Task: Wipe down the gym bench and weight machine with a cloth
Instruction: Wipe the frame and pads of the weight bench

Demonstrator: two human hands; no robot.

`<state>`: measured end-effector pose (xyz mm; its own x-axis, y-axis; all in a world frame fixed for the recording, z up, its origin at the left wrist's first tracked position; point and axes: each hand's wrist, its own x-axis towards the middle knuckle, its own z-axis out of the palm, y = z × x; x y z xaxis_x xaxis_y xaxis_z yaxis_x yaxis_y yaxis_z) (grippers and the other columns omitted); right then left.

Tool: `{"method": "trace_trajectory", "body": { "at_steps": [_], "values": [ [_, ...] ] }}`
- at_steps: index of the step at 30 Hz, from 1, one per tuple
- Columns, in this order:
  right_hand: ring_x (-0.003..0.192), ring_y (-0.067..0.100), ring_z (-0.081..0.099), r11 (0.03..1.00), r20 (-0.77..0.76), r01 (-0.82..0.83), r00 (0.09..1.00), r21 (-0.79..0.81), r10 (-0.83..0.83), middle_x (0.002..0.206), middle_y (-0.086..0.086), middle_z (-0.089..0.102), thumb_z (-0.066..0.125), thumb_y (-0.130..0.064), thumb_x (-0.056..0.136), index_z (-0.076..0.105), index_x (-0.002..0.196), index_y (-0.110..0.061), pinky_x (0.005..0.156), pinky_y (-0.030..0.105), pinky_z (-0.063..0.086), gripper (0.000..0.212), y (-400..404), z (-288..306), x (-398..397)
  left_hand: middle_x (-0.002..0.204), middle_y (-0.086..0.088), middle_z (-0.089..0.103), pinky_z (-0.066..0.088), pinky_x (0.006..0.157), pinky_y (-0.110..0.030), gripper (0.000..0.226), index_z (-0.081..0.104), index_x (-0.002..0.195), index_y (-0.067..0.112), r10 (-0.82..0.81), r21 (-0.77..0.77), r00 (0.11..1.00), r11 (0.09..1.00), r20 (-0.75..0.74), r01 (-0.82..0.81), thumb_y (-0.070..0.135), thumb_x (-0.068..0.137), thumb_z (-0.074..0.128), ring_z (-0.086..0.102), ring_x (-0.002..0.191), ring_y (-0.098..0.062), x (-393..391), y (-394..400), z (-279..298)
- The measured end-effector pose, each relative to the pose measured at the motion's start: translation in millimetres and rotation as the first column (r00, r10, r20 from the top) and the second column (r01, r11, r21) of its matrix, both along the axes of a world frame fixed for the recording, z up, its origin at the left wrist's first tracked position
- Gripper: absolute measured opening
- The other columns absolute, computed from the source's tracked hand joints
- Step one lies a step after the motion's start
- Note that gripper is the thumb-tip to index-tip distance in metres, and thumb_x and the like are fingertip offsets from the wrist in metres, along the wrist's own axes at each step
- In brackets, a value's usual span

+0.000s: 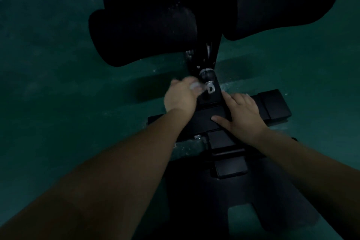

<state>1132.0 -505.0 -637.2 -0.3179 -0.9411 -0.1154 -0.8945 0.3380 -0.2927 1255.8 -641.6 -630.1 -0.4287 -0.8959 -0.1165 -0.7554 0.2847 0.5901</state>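
Observation:
The scene is dim. A black weight machine frame (204, 121) runs up the middle, with a cross bar (272, 105) low on the green floor. My left hand (181, 99) grips a small pale cloth (194, 84), blurred, against the frame beside a silver bracket (210, 87) and a black knob (206, 75). My right hand (243, 113) rests flat on the cross bar with fingers spread, thumb pointing left. Two black padded rollers sit above, one on the left (142, 35), one on the right (282, 2).
Green floor (58, 64) lies on both sides of the machine. A black end cap block (230, 167) and more dark frame parts sit below my hands. A bolt (197, 137) shows on the frame base.

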Motion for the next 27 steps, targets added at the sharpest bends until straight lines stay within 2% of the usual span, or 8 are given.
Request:
{"method": "trace_trajectory", "body": {
  "at_steps": [4, 8, 10, 12, 15, 18, 23, 27],
  "values": [
    [0.122, 0.034, 0.046, 0.999, -0.04, 0.009, 0.999, -0.045, -0.011, 0.124, 0.014, 0.055, 0.023, -0.075, 0.074, 0.038, 0.143, -0.007, 0.111, 0.046, 0.025, 0.099, 0.3, -5.9, 1.0, 0.123, -0.015, 0.062, 0.05, 0.093, -0.035, 0.037, 0.061, 0.127, 0.016, 0.4, 0.053, 0.91, 0.912, 0.114, -0.407, 0.026, 0.092, 0.055, 0.059, 0.111, -0.029, 40.9, -40.2, -3.5],
    [0.116, 0.036, 0.052, 0.997, -0.073, 0.015, 0.997, -0.071, -0.02, 0.118, 0.015, 0.059, 0.026, -0.073, 0.077, 0.044, 0.139, -0.004, 0.107, 0.048, 0.032, 0.094, 0.1, -11.5, 2.3, 0.111, -0.007, 0.069, 0.053, 0.087, -0.033, 0.04, 0.064, 0.122, 0.021, 0.072, 0.138, 0.974, 0.99, -0.214, -0.043, 0.039, 0.087, 0.065, 0.064, 0.099, -0.021, 25.5, -18.8, 11.8],
    [0.12, 0.035, 0.048, 0.998, -0.066, 0.018, 0.998, -0.06, -0.022, 0.122, 0.014, 0.057, 0.024, -0.074, 0.075, 0.041, 0.142, -0.006, 0.11, 0.047, 0.028, 0.096, -0.9, -9.5, 2.3, 0.111, -0.007, 0.068, 0.05, 0.082, -0.028, 0.034, 0.066, 0.119, 0.024, 0.005, 0.142, 0.997, 0.99, -0.083, 0.007, 0.036, 0.087, 0.062, 0.063, 0.097, -0.022, 19.9, -13.3, 6.4],
    [0.124, 0.033, 0.045, 0.999, -0.051, 0.019, 0.999, -0.038, -0.021, 0.126, 0.012, 0.054, 0.021, -0.075, 0.074, 0.037, 0.144, -0.008, 0.112, 0.045, 0.023, 0.099, -1.2, -6.8, 2.7, 0.104, -0.009, 0.068, 0.046, 0.076, -0.022, 0.031, 0.065, 0.12, 0.018, 0.205, 0.223, 0.979, 0.954, 0.006, -0.201, 0.028, 0.092, 0.056, 0.063, 0.089, -0.022, 29.3, -19.2, 6.2],
    [0.121, 0.032, 0.047, 0.998, -0.072, 0.026, 0.997, -0.049, -0.03, 0.122, 0.011, 0.056, 0.022, -0.074, 0.076, 0.039, 0.143, -0.008, 0.111, 0.045, 0.026, 0.096, -0.4, -8.1, 3.3, 0.112, -0.008, 0.065, 0.049, 0.082, -0.025, 0.025, 0.06, 0.119, 0.02, 0.406, 0.235, 0.873, 0.907, -0.27, -0.349, 0.025, 0.095, 0.055, 0.062, 0.095, -0.02, 32.9, -12.7, 16.3],
    [0.121, 0.033, 0.047, 0.999, -0.083, 0.025, 0.996, -0.037, -0.028, 0.123, 0.012, 0.056, 0.021, -0.073, 0.077, 0.04, 0.143, -0.007, 0.11, 0.045, 0.027, 0.095, -0.8, -7.9, 3.3, 0.102, 0.001, 0.064, 0.052, 0.08, -0.025, 0.009, 0.056, 0.103, 0.03, 0.356, 0.199, 0.751, 0.934, -0.556, -0.296, 0.029, 0.095, 0.057, 0.063, 0.091, -0.013, 5.9, 21.2, 41.3],
    [0.13, 0.03, 0.038, 1.0, -0.063, 0.024, 0.998, 0.005, -0.024, 0.133, 0.01, 0.049, 0.014, -0.077, 0.071, 0.031, 0.148, -0.011, 0.114, 0.04, 0.018, 0.102, -2.1, -2.9, 3.9, 0.123, -0.003, 0.054, 0.038, 0.083, -0.021, 0.031, 0.057, 0.127, 0.018, 0.221, 0.011, 0.919, 0.973, -0.326, -0.23, 0.023, 0.096, 0.054, 0.054, 0.104, -0.015, -3.1, 34.9, 31.1],
    [0.129, 0.03, 0.04, 1.0, -0.069, 0.026, 0.997, 0.005, -0.026, 0.133, 0.01, 0.05, 0.014, -0.076, 0.072, 0.032, 0.147, -0.011, 0.114, 0.041, 0.019, 0.101, -1.2, -2.8, 3.5, 0.114, -0.006, 0.064, 0.045, 0.076, -0.024, 0.027, 0.059, 0.122, 0.017, 0.467, 0.219, 0.862, 0.878, -0.199, -0.425, 0.024, 0.097, 0.05, 0.06, 0.096, -0.018, 14.7, 19.2, 28.1]
  ]
}}
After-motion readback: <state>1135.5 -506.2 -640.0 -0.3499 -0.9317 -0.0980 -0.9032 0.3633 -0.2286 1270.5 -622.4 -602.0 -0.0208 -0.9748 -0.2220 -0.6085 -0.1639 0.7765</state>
